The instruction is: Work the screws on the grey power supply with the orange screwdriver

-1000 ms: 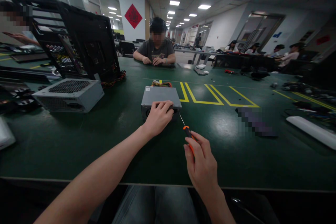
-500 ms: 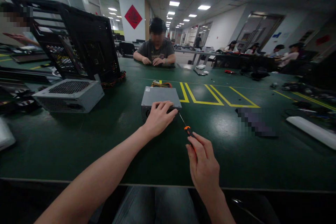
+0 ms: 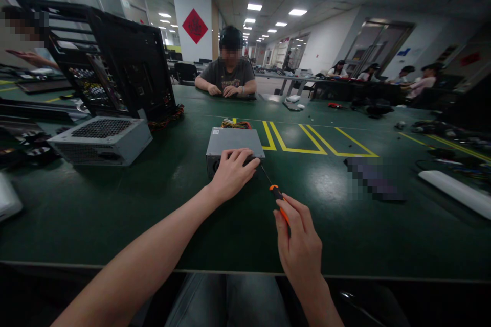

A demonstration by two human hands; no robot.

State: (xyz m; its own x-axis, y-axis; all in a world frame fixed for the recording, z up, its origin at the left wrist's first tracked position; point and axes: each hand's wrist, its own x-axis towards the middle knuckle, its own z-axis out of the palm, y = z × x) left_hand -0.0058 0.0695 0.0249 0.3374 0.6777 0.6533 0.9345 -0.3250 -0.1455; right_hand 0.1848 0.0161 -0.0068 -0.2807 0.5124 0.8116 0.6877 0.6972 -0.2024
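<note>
I watch through the head camera, and the work looks to me to be at an early point. The left hand is laid over the near top edge of the box with its fingers bent over that edge, so it clasps the box and presses it onto the table. The right hand is closed around the screwdriver, with the fingertips pinching the orange handle. The thin shaft runs forward and to the left from this grip, and its tip is at the near right corner of the box, just to the right of the left hand's fingers. The box stands flat in front of both grips, and cables come out on its far side. As far as I can see the cover is still on the box and nothing has been lifted from it. I cannot tell whether a screw sits under the tip or how far it is turned, because it is too small to see. No loose screw shows on the table near the hands. Compared with one second ago, the right hand has drifted a little to the right and nearer to me. The handle lies a bit lower, while the tip remains at the same corner. The left hand and the box have not moved.
</note>
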